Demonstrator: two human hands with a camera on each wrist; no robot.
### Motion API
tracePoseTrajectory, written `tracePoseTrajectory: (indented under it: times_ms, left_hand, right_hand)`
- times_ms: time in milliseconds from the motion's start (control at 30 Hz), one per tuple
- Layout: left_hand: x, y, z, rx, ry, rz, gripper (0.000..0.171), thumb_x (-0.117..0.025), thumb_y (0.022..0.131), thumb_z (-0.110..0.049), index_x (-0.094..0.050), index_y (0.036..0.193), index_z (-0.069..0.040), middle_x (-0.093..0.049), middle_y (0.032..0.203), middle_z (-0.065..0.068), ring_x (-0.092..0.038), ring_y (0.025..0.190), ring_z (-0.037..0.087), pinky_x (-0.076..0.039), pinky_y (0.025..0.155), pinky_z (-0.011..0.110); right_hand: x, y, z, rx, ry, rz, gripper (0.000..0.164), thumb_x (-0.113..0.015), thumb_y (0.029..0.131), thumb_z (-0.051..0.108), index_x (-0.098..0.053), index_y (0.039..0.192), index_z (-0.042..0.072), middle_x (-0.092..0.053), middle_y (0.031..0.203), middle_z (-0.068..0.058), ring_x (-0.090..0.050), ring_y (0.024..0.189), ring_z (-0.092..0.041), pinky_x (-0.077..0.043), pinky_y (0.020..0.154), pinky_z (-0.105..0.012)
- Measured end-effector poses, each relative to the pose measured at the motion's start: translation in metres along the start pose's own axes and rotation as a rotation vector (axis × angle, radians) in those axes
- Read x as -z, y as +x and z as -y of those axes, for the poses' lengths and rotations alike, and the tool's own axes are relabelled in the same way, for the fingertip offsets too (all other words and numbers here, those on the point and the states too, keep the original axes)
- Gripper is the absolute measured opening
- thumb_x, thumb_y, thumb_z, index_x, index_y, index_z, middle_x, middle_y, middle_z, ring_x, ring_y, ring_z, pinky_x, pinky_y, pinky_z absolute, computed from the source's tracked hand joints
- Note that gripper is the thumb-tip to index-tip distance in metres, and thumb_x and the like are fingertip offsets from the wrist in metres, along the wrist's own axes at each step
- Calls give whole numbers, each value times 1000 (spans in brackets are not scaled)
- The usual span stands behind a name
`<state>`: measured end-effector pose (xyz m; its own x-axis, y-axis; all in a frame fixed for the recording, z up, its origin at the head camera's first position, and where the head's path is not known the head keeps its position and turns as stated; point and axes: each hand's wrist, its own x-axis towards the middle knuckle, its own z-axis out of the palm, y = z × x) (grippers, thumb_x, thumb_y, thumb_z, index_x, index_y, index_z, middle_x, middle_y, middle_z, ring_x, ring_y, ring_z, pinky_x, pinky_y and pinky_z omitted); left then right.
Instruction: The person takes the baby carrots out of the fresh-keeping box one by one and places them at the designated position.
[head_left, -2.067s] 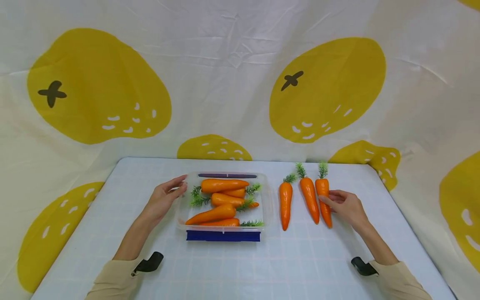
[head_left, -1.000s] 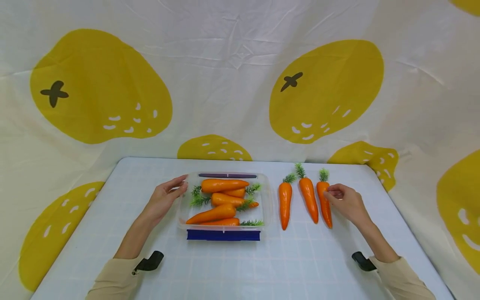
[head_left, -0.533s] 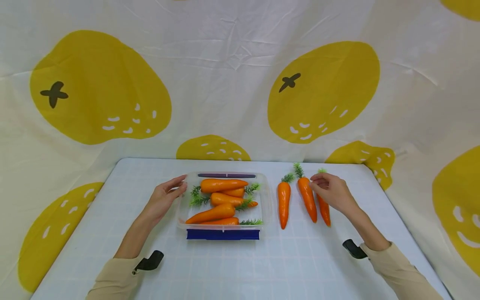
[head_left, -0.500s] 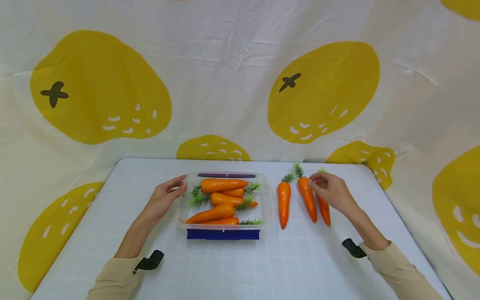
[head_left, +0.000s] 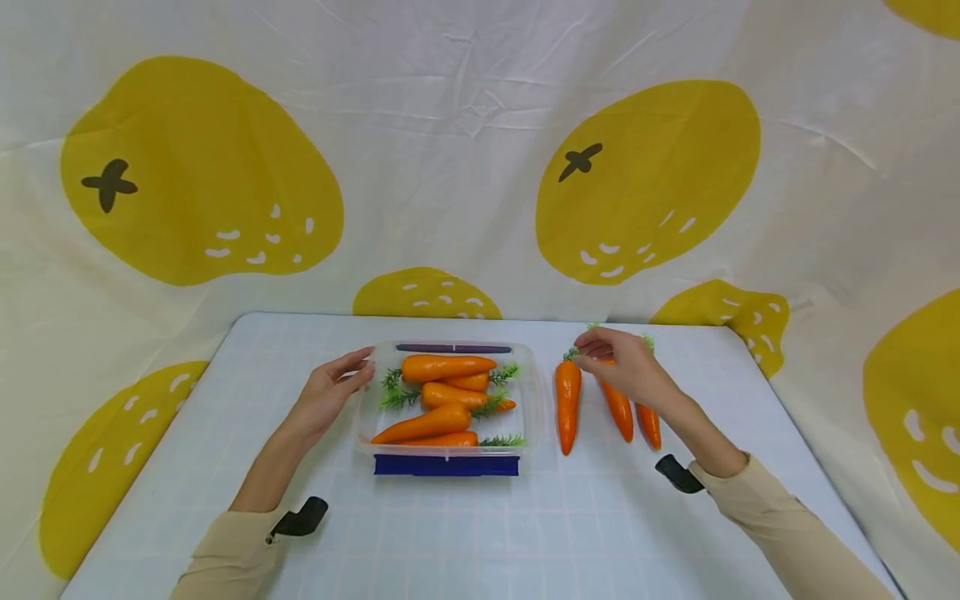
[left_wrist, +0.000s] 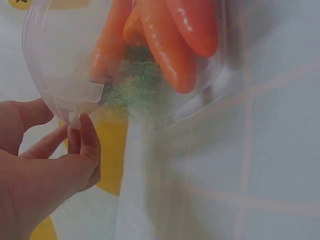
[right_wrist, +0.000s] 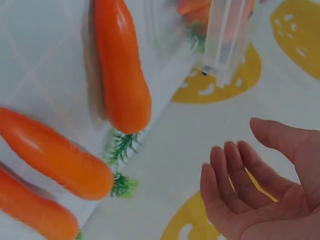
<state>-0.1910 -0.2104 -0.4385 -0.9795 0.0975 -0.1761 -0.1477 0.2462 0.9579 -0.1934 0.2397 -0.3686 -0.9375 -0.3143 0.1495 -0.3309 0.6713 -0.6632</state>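
Observation:
A clear plastic food container [head_left: 534, 417] holds several orange carrots [head_left: 448, 367] with green leafy tops. At its left side, my left hand [head_left: 326, 392] pinches the edge; in the left wrist view, thumb and fingertips meet at the side flap [left_wrist: 82, 91]. To the right lie three carrots side by side. My right hand [head_left: 626, 362] hovers over the upper part of the middle carrot [head_left: 617, 412], fingertips near the leaves of the nearest-to-box carrot [head_left: 567, 408]. In the right wrist view, its fingers are loosely bent around nothing. The right-hand carrot [head_left: 648, 427] is partly hidden.
A dark blue clip flap [head_left: 446, 465] hangs at the container's front, and another clip [head_left: 453, 348] lies along its back. The white table [head_left: 450, 542] ends at a cloth backdrop [head_left: 442, 167] printed with yellow fruit.
My right hand has let go of the right-hand carrot and moved left past the middle one toward the carrot nearest the container. My left hand has stayed at the container's edge.

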Motion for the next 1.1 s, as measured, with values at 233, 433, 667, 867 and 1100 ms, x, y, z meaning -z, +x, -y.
tracePoseTrajectory:
  times_ms: [233,433,667,867,1100]
  left_hand:
    - [1,-1,-1,1,-2,5,59,-60,105,-38,-46,156,-14,-50,147,16,-53,127,31,-45,103,21]
    - [1,-1,0,3,-3,2,58,-60,105,-38,-46,156,-14,-49,147,17,-52,127,32,-45,104,22]
    - [0,3,3,-22,-4,-15,57,-61,105,-35,-49,154,-10,-52,141,17,-54,122,34,-47,95,15]
    - [-1,2,1,-25,-13,-11,56,-61,105,-34,-49,154,-9,-52,141,17,-55,122,33,-47,93,13]
    - [-2,0,-3,-19,5,-10,56,-61,105,-34,-48,154,-10,-52,143,18,-55,120,31,-47,100,20]
  right_hand:
    - [-13,15,22,41,-8,73,22,-72,97,10,-69,115,-3,-71,109,-15,-67,101,-32,-54,95,-52]
    - [-26,28,39,108,-29,152,23,-73,96,10,-69,115,-3,-71,111,-15,-66,105,-37,-53,97,-53]
    - [-41,40,58,166,-55,241,27,-74,95,9,-68,118,-4,-70,114,-16,-65,108,-37,-52,99,-49]
    - [-52,49,69,188,-61,321,29,-73,96,8,-68,120,-6,-69,119,-20,-63,112,-38,-52,100,-48]
    - [-66,57,84,223,-67,417,35,-75,94,8,-66,125,-7,-69,121,-20,-63,114,-37,-52,100,-43]
